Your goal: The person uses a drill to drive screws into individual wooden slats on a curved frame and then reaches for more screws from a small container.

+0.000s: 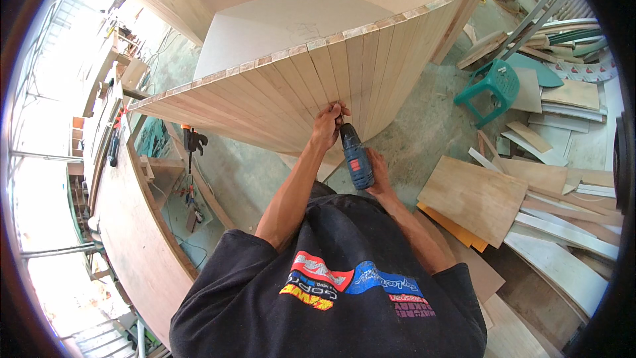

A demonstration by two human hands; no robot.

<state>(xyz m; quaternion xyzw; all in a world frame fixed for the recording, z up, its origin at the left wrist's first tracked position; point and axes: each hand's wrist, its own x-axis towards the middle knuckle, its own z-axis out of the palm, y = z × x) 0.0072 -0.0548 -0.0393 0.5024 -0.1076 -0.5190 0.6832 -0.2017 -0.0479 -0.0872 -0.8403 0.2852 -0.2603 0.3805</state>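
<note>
A curved wooden panel (285, 93) of narrow upright strips stands in front of me, its rough top edge facing up. My left hand (328, 126) is at the panel's outer face, fingers pinched by the tip of a drill; whatever small piece they hold is too small to make out. The blue and black cordless drill (358, 162) points away from me toward the panel, its chuck right beside my left fingers. My right hand (379, 174) wraps the drill's grip from the right side, and the grip itself is mostly hidden beneath the body.
A green plastic stool (491, 89) stands at the right, before piles of boards and offcuts (563, 179). One wide plywood sheet (474, 199) lies near my right elbow. At the left are a long curved bench (136, 245) and a black clamp with an orange tip (192, 140).
</note>
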